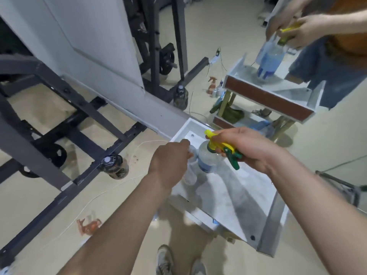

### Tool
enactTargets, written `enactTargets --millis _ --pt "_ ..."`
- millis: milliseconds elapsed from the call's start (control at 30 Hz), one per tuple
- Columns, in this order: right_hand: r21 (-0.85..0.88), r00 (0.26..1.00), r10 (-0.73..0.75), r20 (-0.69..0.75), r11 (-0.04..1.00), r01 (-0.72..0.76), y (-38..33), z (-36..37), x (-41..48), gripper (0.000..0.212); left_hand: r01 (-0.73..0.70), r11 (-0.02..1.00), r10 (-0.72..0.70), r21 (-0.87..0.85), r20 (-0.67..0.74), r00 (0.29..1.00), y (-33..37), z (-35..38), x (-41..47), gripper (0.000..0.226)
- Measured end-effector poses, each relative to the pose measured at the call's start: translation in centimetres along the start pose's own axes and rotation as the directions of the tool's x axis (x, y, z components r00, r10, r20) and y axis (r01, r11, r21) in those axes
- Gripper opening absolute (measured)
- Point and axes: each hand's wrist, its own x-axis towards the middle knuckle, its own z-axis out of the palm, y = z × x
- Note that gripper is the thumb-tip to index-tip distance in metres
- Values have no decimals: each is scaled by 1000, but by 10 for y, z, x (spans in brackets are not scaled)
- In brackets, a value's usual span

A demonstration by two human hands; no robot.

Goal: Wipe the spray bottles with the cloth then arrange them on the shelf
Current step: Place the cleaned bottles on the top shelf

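Both hands are on one spray bottle (208, 160) over the white shelf (240, 197). The right hand (251, 149) curls round its yellow-and-green trigger head. The left hand (170, 163) bunches a pale cloth (190, 175) in closed fingers against the bottle's clear side.

One clear plastic spray bottle with a yellow and green trigger head (208, 162); one pale crumpled cloth (189, 175); two hands, the left hand (168, 163) and the right hand (252, 149); one white shelf unit (238, 205); one dark white-capped jar (115, 165); one orange spray bottle (88, 225) on the floor; two pale shoes (164, 261); one mirror (228, 36), repeating them.
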Motion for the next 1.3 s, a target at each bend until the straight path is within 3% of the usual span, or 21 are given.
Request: enactTargets --millis 200,267,333,400,467,533,633,700,800,933,1033,1100,1167,1233,1300 --pt "-433 984 -171 -50 891 132 22 -9 41 16 -123 980 114 158 63 991 6 32 36 27" --pt "-635 953 -286 -99 755 161 25 -9 48 22 -129 979 115 160 92 989 3 46 39 32" --pt "-803 916 -363 -172 590 83 29 -4 47 34 -139 976 124 168 100 987 4 57 40 37" --pt "-922 812 -541 -219 387 9 37 6 39 45 -111 986 104 127 66 992 7 61 40 38" --pt "-944 663 -732 -156 309 119 44 20 27 46 -46 999 45 -23 -23 999 6 63 41 42" --pt "-886 583 -809 -75 323 334 54 34 17 43 -7 989 -6 -148 -86 996 4 60 41 49" --pt "-719 665 -744 -70 499 483 81 55 5 39 -38 989 26 -142 -87 996 0 59 34 56" --pt "-623 742 -657 -131 637 454 102 69 -4 37 -65 983 45 -173 -114 992 -4 64 27 57" --pt "-560 866 -490 -100 747 358 132 89 -10 30 -163 935 112 -315 -173 978 -10 77 18 61" --pt "-609 954 -297 45 748 262 148 118 -4 24 -127 864 93 -488 -95 991 -21 73 16 59" --pt "-584 983 -168 69 793 176 161 152 13 26 -130 755 -41 -643 -244 969 -68 62 -7 33" --pt "-428 996 -53 66 900 77 177 182 30 26 -3 629 -277 -777 -227 934 -126 72 -38 18" --pt "-312 994 53 91 950 -22 195 214 51 29 232 483 -521 -845 -64 851 -191 98 -75 21" --pt "-233 980 151 132 965 -118 217 249 76 26 478 380 -662 -792 128 739 -251 143 -113 25" --pt "-196 958 213 190 965 -175 242 283 104 18 659 380 -714 -649 246 655 -295 194 -146 24"
